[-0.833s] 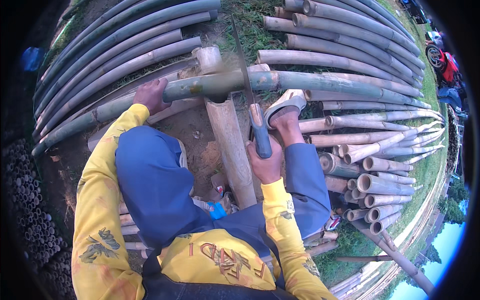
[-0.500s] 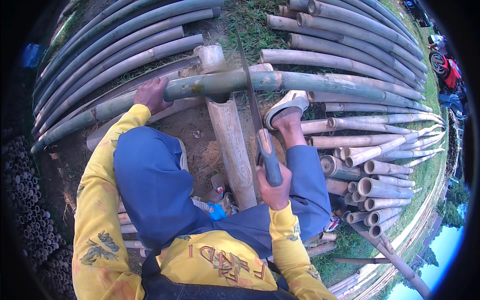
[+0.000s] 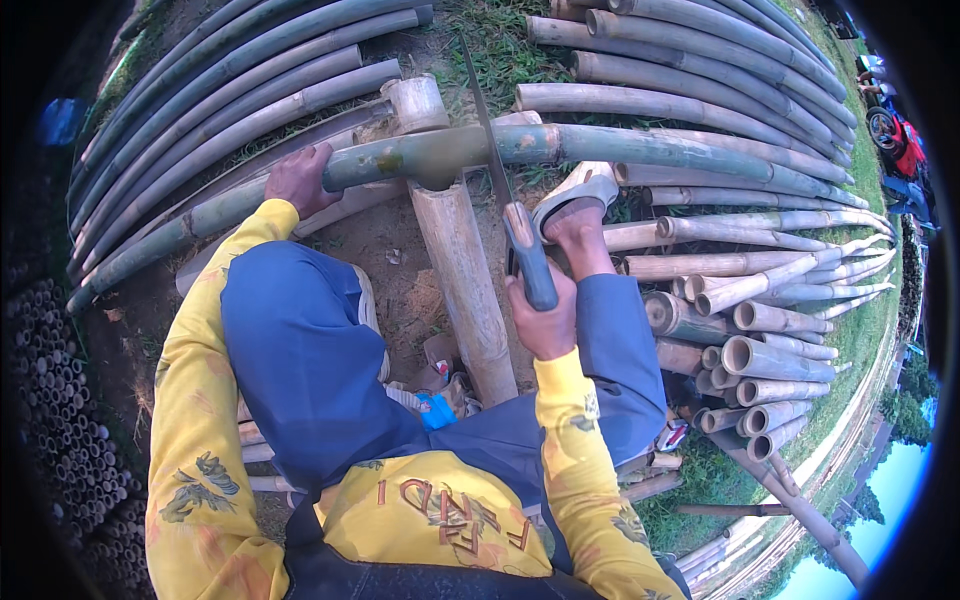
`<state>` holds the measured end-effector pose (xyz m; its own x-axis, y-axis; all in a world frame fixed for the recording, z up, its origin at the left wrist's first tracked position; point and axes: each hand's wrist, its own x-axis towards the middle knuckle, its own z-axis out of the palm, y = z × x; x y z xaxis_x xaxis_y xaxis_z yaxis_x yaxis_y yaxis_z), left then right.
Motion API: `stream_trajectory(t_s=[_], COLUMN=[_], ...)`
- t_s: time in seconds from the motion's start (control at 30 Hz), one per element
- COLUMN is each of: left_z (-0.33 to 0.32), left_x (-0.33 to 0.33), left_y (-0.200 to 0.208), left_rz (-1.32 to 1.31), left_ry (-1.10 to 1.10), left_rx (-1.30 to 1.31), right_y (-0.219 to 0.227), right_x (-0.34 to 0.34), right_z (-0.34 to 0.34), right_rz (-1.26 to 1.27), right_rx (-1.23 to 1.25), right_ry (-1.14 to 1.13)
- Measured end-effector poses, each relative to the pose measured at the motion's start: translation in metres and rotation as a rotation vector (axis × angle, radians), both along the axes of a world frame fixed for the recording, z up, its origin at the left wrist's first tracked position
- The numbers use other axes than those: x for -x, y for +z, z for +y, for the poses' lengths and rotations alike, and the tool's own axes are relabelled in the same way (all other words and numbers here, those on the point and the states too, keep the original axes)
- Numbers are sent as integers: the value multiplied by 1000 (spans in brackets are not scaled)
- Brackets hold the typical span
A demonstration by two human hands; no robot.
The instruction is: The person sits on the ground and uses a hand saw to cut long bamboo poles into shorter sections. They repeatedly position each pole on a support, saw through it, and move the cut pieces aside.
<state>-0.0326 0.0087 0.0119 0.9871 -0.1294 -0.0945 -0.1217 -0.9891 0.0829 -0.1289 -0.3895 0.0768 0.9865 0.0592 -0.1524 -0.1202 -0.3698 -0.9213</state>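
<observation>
A long greenish bamboo pole (image 3: 640, 148) lies crosswise before me. My left hand (image 3: 300, 182) is closed around it left of the middle. In my right hand (image 3: 543, 318) is the handle of a handsaw (image 3: 533, 262), fingers wrapped round it. The saw's thin blade points away from me and crosses the pole, against its surface; I cannot tell how deep the cut is. A thick bamboo post (image 3: 462, 290) slants between my legs, its upper end beneath the pole. My foot in a pale clog (image 3: 580, 195) is beside the pole, right of the saw.
Rows of bamboo poles (image 3: 290, 105) lie at the far left, and more poles (image 3: 690, 85) at the far right. Cut bamboo pieces (image 3: 765, 360) are heaped right of my leg. Many short tubes (image 3: 60, 400) are stacked at the left. A red motorcycle (image 3: 905, 145) stands far right.
My right hand has pushed the saw forward, away from me, along its stroke across the pole. My left hand keeps its grip on the pole in nearly the same place.
</observation>
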Motion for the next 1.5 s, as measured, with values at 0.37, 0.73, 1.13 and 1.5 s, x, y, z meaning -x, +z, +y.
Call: stream_trajectory(t_s=[0.37, 0.73, 1.13, 1.5], left_z=[9, 16, 18, 16], left_x=[6, 16, 11, 0], left_y=[-4, -7, -13, -22], left_rz=[4, 38, 13, -25], left_ry=[10, 30, 15, -54], left_rx=[-24, -31, 4, 87], right_y=[78, 104, 36, -32], right_x=[109, 144, 74, -19], right_z=[-32, -51, -19, 26], right_rz=[109, 145, 89, -57], right_rx=[56, 182, 45, 3], right_ry=[-29, 26, 4, -19])
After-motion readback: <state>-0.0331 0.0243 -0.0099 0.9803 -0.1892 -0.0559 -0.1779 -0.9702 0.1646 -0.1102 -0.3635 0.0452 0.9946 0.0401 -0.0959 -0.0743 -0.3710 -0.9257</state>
